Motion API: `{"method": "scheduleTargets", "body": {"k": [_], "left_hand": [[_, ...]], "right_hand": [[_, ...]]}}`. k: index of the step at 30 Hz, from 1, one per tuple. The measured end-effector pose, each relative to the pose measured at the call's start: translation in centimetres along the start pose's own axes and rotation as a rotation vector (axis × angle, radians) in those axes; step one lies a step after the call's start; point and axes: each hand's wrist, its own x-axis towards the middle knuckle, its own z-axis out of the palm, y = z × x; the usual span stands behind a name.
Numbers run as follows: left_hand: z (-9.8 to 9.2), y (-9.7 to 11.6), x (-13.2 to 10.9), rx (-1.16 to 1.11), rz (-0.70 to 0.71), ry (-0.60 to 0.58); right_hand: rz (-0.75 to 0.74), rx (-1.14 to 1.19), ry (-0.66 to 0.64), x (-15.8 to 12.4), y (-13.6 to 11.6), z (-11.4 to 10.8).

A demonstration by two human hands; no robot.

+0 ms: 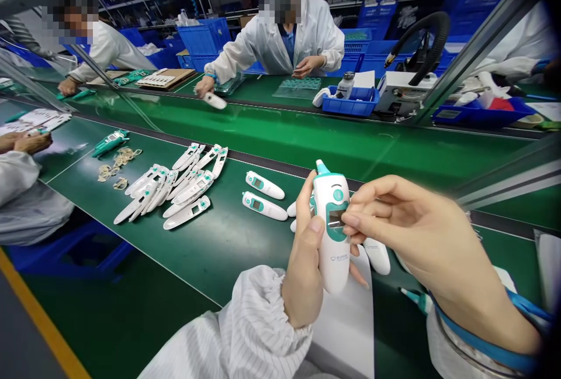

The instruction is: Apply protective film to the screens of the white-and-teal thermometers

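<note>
An ear thermometer (333, 271), white with teal trim and a teal probe tip, stands nearly upright in my left hand (303, 274), whose fingers wrap round it from behind and the side. Its dark display (335, 219) faces me. My right hand (416, 227) is closed in a pinch, the thumb and fingertips at the display's right edge. A shiny strip shows over the display by the fingertips; what they hold is too small to make out. Behind the hands, other thermometers (265, 185) lie on the green bench, some partly hidden. A white sheet (346, 332) lies beneath.
White casing halves (193, 189) are piled left of centre, near pale rubber bands (121, 159). A green conveyor belt (263, 133) runs beyond the bench edge. Across it a co-worker (307, 34) holds a white part. Another person's hands (30, 142) are at far left.
</note>
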Motion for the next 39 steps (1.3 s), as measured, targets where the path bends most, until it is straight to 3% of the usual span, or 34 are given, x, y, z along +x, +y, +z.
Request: {"method": "scheduleTargets", "body": {"k": [22,31,39], "left_hand": [[0.12,0.17,-0.37,0.087,0.024,-0.03],[0.72,0.35,-0.69,0.132,0.018,0.042],[-0.05,0.35,-0.63,0.06,-0.008,-0.027]], "right_hand": [[-0.12,-0.098,0.029,-0.48,-0.29,0.06],[-0.115,-0.11,0.029,-0.77,-0.32,-0.09],[-0.137,-0.062,-0.001,-0.37,-0.14,-0.3]]}}
